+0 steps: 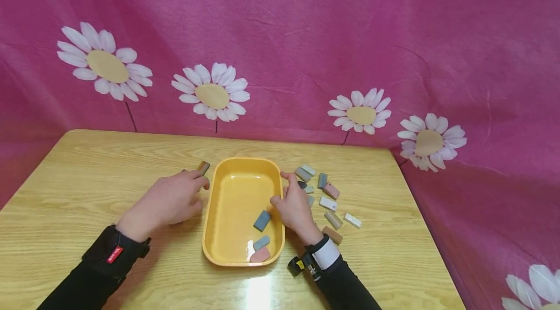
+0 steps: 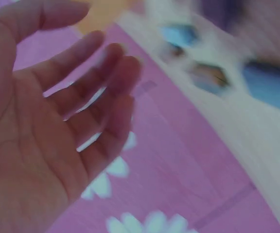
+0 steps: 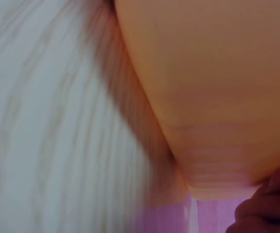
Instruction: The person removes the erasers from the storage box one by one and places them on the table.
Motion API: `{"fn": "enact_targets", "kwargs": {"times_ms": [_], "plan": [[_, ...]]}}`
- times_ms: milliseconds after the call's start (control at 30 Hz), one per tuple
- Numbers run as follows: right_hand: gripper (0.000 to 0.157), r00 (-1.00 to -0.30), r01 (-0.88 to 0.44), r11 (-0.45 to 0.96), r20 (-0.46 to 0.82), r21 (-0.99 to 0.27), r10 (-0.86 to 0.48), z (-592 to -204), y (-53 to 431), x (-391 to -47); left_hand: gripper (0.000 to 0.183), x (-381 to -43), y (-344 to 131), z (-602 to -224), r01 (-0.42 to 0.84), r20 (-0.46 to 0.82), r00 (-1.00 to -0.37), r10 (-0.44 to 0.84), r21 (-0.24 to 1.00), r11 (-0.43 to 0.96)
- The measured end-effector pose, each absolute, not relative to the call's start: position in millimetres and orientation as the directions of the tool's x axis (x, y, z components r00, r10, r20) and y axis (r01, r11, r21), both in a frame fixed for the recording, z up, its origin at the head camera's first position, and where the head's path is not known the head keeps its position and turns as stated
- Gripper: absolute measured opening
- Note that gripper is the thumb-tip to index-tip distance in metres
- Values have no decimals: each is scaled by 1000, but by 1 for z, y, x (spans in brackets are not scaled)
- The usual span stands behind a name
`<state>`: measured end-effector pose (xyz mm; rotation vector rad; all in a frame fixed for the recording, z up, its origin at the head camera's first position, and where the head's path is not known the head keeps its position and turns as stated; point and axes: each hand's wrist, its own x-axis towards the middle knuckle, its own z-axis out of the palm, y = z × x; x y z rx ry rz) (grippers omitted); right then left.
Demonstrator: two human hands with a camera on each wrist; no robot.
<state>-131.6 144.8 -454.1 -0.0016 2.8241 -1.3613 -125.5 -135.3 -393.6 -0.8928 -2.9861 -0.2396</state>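
Observation:
A yellow plastic tray (image 1: 232, 213) lies on the table, with a dark blue-grey block (image 1: 262, 220), a lighter grey block (image 1: 261, 243) and a pink block (image 1: 260, 254) in its near right part. My right hand (image 1: 295, 205) grips the tray's right rim, thumb over the inside edge; in the right wrist view its curled fingers (image 3: 264, 208) show at the tray's wall. My left hand (image 1: 172, 198) is beside the tray's left wall, close to a brown block (image 1: 203, 168). In the left wrist view its fingers (image 2: 81, 87) are loosely bent and the palm holds nothing.
Right of the tray lie several small blocks, among them a white one (image 1: 352, 220), a pink one (image 1: 331, 190) and a brown one (image 1: 332, 235). The wooden table (image 1: 109, 164) ends at a pink curtain (image 1: 280, 47) with daisies.

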Motion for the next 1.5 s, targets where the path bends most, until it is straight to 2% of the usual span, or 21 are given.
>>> {"fn": "enact_targets", "kwargs": {"times_ms": [133, 333, 433, 567, 867, 1200, 1500], "plan": [[65, -1000, 12, 629, -19, -777, -4, -453, 147, -130, 26, -125, -94, -389, 659, 51, -747, 663, 190, 728], [65, -1000, 17, 634, -25, -773, -4, -452, 148, -130, 27, -128, -41, -391, 800, -16, -566, 824, 230, 554], [64, -1000, 4, 642, -15, -767, -12, -453, 147, -131, 21, -131, -26, -391, 820, -45, -532, 846, 222, 527], [63, -1000, -9, 656, 1, -754, -13, -455, 147, -132, 8, -134, -15, -389, 821, -107, -524, 845, 200, 535], [63, -1000, -16, 700, -1, -714, -25, -453, 146, -132, 11, -134, -3, -397, 773, -282, -552, 785, 179, 609], [63, -1000, -12, 705, 7, -709, -10, -451, 147, -132, 20, -130, 1, -404, 768, -259, -582, 770, 136, 626], [63, -1000, -20, 706, 13, -708, -16, -452, 147, -131, 26, -128, 3, -401, 705, -345, -621, 704, 149, 694]]}}
